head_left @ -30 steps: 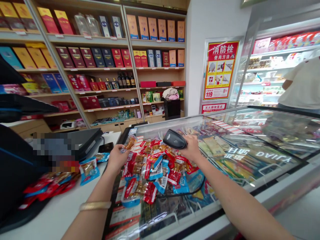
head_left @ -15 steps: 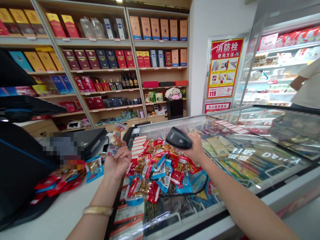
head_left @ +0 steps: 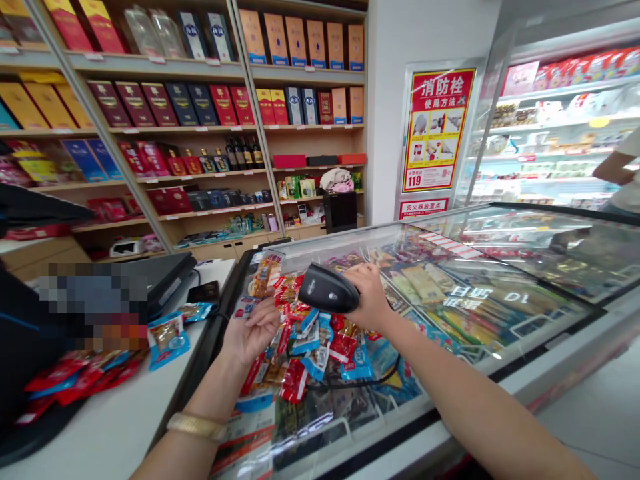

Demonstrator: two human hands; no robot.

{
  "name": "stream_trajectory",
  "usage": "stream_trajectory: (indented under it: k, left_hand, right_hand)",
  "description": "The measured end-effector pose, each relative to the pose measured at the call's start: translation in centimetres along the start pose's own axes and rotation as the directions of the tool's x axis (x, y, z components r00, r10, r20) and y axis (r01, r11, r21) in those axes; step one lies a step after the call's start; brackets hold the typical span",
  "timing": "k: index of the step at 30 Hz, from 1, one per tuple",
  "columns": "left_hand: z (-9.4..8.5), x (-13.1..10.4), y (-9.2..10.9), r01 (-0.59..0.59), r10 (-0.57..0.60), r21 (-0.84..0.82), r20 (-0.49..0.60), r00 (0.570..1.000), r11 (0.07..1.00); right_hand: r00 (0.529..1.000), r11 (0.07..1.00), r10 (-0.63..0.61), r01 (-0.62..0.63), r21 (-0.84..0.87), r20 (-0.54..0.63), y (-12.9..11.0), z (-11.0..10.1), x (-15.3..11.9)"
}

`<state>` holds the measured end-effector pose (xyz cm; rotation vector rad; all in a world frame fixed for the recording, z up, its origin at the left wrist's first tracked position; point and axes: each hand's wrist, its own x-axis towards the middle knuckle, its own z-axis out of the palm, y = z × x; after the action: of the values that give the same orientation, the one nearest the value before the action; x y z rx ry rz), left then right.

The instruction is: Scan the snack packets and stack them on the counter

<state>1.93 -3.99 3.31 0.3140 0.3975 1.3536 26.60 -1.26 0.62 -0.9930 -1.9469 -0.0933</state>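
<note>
My right hand [head_left: 369, 293] grips a black barcode scanner [head_left: 327, 288], its head turned left toward my left hand. Between the fingers of my left hand [head_left: 255, 333] is a small clear snack packet [head_left: 264, 277] with printed labels, held upright just left of the scanner. Beneath both hands a heap of red and blue snack packets [head_left: 316, 340] lies on the glass lid of the freezer [head_left: 345, 427]. The scanner's black cable [head_left: 350, 385] curves across the glass in front of the heap. The fingertips of my right hand are partly hidden behind the scanner.
On the white counter [head_left: 125, 420] at left lie a blue packet [head_left: 169, 339], more red packets [head_left: 85, 377] and a black phone-like item [head_left: 204, 291]. A dark screen unit stands at far left. Shelves of boxes [head_left: 183, 103] line the back. Another person [head_left: 623, 167] stands at far right.
My left hand has brought the snack packet rightward, over the glass and close to the scanner. The scanner has come a little left and nearer. The view has turned slightly right.
</note>
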Motion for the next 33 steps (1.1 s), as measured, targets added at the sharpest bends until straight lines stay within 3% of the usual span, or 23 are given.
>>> stream_trajectory:
  k: [9,11,13,16,18,19,21,23,25,28,33]
  left_hand:
    - [-0.5,0.6,-0.2,0.020,-0.020,-0.016,0.005,1.000,1.000]
    - [-0.4,0.9,-0.3,-0.013,0.014,0.048,-0.010,1.000,0.999]
    - [-0.3,1.3,0.0,-0.091,0.108,0.239,-0.059,0.992,0.967]
    - [-0.7,1.4,1.7,-0.236,0.390,0.632,-0.115,0.913,0.738]
    - [-1.6,0.8,4.1,-0.264,0.609,0.856,-0.073,0.790,0.445]
    - [-2.2,0.3,5.5,-0.215,0.696,0.942,-0.026,0.718,0.257]
    - [-3.8,-1.2,8.4,0.057,0.790,0.986,0.090,0.606,-0.156]
    - [-5.3,-2.9,11.0,0.364,0.784,0.829,0.136,0.606,-0.425]
    - [-6.4,-4.4,12.5,0.522,0.741,0.638,0.116,0.662,-0.566]
    - [-7.4,-6.0,13.1,0.586,0.685,0.457,0.073,0.725,-0.669]
    - [-7.5,-7.7,11.9,0.624,0.655,0.232,0.088,0.750,-0.746]
  right_hand:
    - [1.000,1.000,0.009,-0.009,0.016,-0.018,0.0,0.1,0.0]
    - [1.000,1.000,0.014,-0.014,0.002,-0.025,0.1,0.0,-0.1]
    - [0.999,1.000,0.016,-0.016,-0.013,-0.029,0.3,0.0,-0.2]
    - [0.998,0.999,0.020,-0.022,-0.029,-0.067,0.8,0.1,-0.4]
    - [0.996,0.998,0.031,-0.035,-0.045,-0.078,1.3,0.3,-0.5]
    - [0.996,0.998,0.032,-0.036,-0.050,-0.086,1.5,0.4,-0.5]
    - [0.994,0.998,0.034,-0.040,-0.055,-0.106,1.9,0.6,-0.6]
    - [0.992,0.998,0.033,-0.040,-0.057,-0.125,2.0,0.6,-0.7]
    - [0.991,0.998,0.025,-0.033,-0.055,-0.134,2.1,0.7,-0.7]
    - [0.991,0.999,0.015,-0.022,-0.047,-0.134,2.2,0.7,-0.8]
    - [0.991,0.997,0.030,-0.039,-0.066,-0.128,2.7,0.9,-0.8]
